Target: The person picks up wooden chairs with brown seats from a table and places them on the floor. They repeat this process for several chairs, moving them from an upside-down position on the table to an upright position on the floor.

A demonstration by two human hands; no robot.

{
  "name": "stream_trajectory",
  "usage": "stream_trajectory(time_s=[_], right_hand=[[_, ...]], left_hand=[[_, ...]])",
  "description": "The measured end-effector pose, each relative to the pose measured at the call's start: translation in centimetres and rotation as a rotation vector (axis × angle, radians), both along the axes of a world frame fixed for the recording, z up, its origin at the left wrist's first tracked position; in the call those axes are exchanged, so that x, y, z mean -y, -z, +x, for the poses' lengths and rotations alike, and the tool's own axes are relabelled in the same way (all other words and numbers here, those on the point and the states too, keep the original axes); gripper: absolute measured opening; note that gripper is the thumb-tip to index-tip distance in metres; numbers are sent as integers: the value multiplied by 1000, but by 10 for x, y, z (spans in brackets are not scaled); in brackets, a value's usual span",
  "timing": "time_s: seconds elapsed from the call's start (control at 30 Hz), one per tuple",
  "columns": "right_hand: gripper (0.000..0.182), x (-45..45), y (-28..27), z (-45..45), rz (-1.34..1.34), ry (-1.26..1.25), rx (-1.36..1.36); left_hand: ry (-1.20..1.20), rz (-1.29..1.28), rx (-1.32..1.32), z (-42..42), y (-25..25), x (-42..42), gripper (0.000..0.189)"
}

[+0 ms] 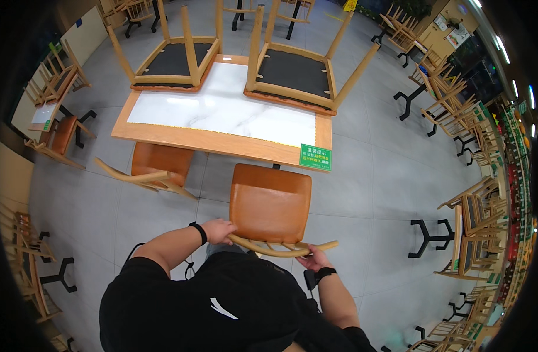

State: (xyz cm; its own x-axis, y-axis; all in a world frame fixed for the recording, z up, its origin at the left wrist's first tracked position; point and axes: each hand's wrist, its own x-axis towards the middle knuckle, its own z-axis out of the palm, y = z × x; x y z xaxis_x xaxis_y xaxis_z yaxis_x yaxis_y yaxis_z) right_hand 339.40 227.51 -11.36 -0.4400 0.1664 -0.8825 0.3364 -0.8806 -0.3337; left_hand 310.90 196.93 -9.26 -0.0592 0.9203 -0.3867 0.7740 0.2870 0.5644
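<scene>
A wooden chair with an orange-brown padded seat [270, 203] stands upright on the floor in front of me, its seat towards the table. My left hand [219, 230] grips the left end of its curved wooden back rail. Towards the rail's right part, my right hand [315, 258] holds it, fingers under the wood. Beyond the seat is a wood-edged table [198, 137] with a white marble-look top. Two chairs rest upside down on it, one at the left [174, 59] and one at the right [294, 75], legs up. A green sign with writing [315, 157] sits at the table's near right corner.
Another upright chair [161, 163] stands to the left, partly under the table's near edge. At the far left a smaller table [43, 115] bears upturned chairs. More tables with upturned chairs [477, 220] line the right side. A yellow floor sign [350, 5] stands at the back.
</scene>
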Motion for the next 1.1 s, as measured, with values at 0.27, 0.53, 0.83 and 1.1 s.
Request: stream_trajectory(time_s=[0.27, 0.53, 0.83, 1.1], right_hand=[[29, -54, -19, -57, -38, -81, 50], [23, -65, 24, -75, 42, -90, 51], [27, -67, 22, -131, 90, -48, 51], [27, -82, 25, -138, 81, -60, -22]], left_hand=[[11, -63, -144, -30, -22, -47, 38], [-22, -229, -272, -44, -12, -65, 38], [-377, -227, -542, -67, -33, -79, 42], [-1113, -120, -330, -36, -18, -11, 52]])
